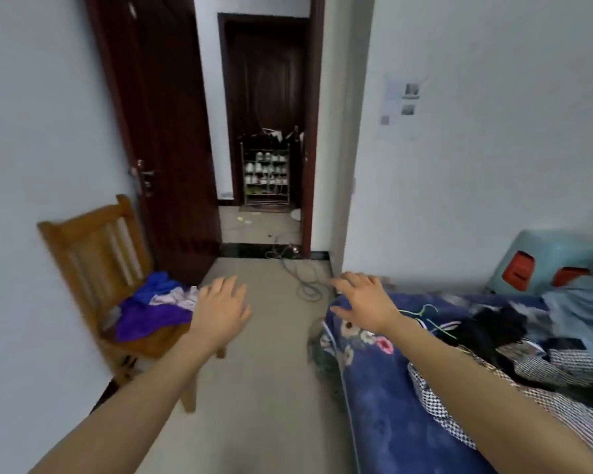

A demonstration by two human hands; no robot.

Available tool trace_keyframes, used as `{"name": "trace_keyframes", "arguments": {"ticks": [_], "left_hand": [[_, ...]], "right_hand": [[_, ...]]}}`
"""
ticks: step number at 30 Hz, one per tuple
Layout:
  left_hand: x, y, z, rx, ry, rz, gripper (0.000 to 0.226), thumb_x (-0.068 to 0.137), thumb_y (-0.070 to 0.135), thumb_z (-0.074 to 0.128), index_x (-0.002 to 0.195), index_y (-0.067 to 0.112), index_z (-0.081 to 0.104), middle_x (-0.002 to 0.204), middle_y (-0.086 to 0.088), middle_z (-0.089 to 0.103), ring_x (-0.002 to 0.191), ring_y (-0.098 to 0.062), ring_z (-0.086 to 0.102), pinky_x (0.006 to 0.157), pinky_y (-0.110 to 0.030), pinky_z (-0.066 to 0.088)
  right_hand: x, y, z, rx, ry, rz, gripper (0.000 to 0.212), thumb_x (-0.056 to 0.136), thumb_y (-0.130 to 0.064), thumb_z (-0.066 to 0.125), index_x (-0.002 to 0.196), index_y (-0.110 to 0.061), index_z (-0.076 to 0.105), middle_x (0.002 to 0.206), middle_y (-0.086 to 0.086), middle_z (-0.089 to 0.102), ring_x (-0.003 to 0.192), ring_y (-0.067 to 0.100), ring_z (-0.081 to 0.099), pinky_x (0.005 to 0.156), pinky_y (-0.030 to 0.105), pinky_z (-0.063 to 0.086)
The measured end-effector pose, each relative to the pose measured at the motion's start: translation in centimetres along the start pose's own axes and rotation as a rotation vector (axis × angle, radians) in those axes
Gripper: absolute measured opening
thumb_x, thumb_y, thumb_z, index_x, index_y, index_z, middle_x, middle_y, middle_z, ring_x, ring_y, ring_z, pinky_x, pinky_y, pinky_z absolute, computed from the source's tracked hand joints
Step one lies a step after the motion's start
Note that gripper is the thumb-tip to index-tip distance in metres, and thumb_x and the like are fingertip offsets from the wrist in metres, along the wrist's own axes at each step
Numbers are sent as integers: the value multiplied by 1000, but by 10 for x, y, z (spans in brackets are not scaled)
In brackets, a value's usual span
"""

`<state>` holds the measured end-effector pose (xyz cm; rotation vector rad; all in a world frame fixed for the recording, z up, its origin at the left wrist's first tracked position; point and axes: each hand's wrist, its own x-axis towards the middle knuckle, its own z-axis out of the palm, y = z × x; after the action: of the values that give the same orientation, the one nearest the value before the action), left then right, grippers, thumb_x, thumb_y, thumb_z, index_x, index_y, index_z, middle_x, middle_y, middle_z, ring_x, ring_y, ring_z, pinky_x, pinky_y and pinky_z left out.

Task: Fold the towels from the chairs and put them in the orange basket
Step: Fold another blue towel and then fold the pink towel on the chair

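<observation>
1. Held out ahead, palm down: left hand (220, 313), fingers spread and loose, gripping nothing, over the beige tiled floor (264, 371) just beside the chair seat.
2. Held out likewise: right hand (363, 299), fingers spread wide, empty, above the near corner of the bed.
3. Heaped on the seat of the slatted orange-brown wooden chair (96, 254) by the left wall: crumpled towels (151, 316) in purple, blue and pale pink-white, unfolded, with a purple edge drooping over the seat's front.
4. On the right, a bed under a dark blue floral blanket (377, 398); lying on it, a thin green wire hanger (425, 311), a black garment (493, 328), a black-and-white checked cloth (435, 412) and a pale blue fabric (575, 313).
5. Beyond the bed, against the wall: pale teal plastic stool (545, 248), with orange showing through two openings in its side; too blurred to tell what the orange piece is.
6. On the floor towards the doorway: coiled green cable (307, 289).
7. Swung open left of the doorway: dark brown wooden door (172, 131); past it in the hall, a metal shoe rack (267, 172) holding rows of pale shoes on its shelves, with dark clutter on top.
</observation>
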<state>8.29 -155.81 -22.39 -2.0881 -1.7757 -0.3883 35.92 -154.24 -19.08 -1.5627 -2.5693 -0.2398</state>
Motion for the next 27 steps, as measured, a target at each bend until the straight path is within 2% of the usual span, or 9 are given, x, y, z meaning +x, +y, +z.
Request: {"name": "trace_keyframes", "arguments": {"ticks": [3, 5, 7, 13, 20, 23, 25, 26, 27], "left_hand": [[-29, -69, 1, 34, -56, -131, 50, 66, 37, 37, 83, 7, 72, 87, -12, 70, 76, -30, 68, 60, -37, 54], [-42, -108, 3, 44, -61, -198, 52, 67, 38, 37, 87, 6, 72, 88, -12, 70, 77, -30, 68, 61, -36, 54], [-55, -152, 9, 48, -86, -284, 50, 66, 37, 37, 85, 6, 72, 87, -12, 70, 76, -29, 68, 61, -35, 54], [-74, -220, 41, 23, -202, -392, 45, 68, 35, 38, 84, 9, 71, 87, -11, 69, 75, -30, 66, 58, -34, 52], [-41, -229, 109, -70, -320, -468, 42, 68, 34, 40, 85, 10, 69, 85, -10, 68, 74, -30, 66, 56, -33, 51], [-10, -225, 140, -87, -339, -474, 32, 62, 32, 61, 83, 9, 69, 81, -11, 68, 67, -32, 67, 52, -35, 51], [24, -217, 161, -62, -287, -473, 31, 64, 33, 60, 81, 8, 70, 79, -13, 68, 66, -32, 67, 53, -35, 52], [39, -211, 168, -55, -303, -501, 34, 71, 33, 53, 86, 8, 70, 85, -13, 69, 73, -32, 68, 58, -35, 53], [52, -205, 173, -64, -325, -552, 37, 80, 32, 47, 99, 10, 68, 100, -12, 67, 89, -32, 66, 70, -37, 52]], "right_hand": [[59, -59, 17, 53, 26, -125, 64, 78, -52, 36, 121, -9, 58, 119, 15, 57, 108, 34, 56, 90, 44, 40], [92, -91, 26, 53, 27, -174, 54, 88, -46, 41, 130, -14, 50, 131, 11, 49, 119, 29, 49, 95, 41, 35], [123, -126, 41, 74, -20, -200, 53, 93, -41, 45, 141, -21, 36, 143, 5, 37, 130, 22, 36, 101, 34, 25], [178, -182, 78, 125, -101, -233, 54, 94, -40, 44, 143, -26, 29, 144, 1, 36, 133, 18, 32, 105, 30, 21], [232, -164, 116, 111, -155, -291, 51, 95, -38, 42, 143, -24, 30, 141, 3, 38, 130, 22, 35, 102, 31, 24], [260, -140, 132, 122, -177, -315, 51, 95, -36, 43, 142, -22, 32, 141, 4, 39, 130, 21, 36, 102, 32, 26], [289, -112, 149, 109, -192, -346, 50, 95, -36, 43, 142, -22, 32, 142, 4, 38, 130, 20, 35, 103, 32, 27], [302, -99, 156, 110, -201, -355, 51, 95, -37, 42, 142, -22, 32, 143, 3, 37, 131, 20, 35, 103, 31, 27], [314, -87, 162, 115, -213, -361, 51, 95, -37, 42, 143, -22, 31, 143, 3, 37, 131, 20, 34, 103, 31, 27]]}}
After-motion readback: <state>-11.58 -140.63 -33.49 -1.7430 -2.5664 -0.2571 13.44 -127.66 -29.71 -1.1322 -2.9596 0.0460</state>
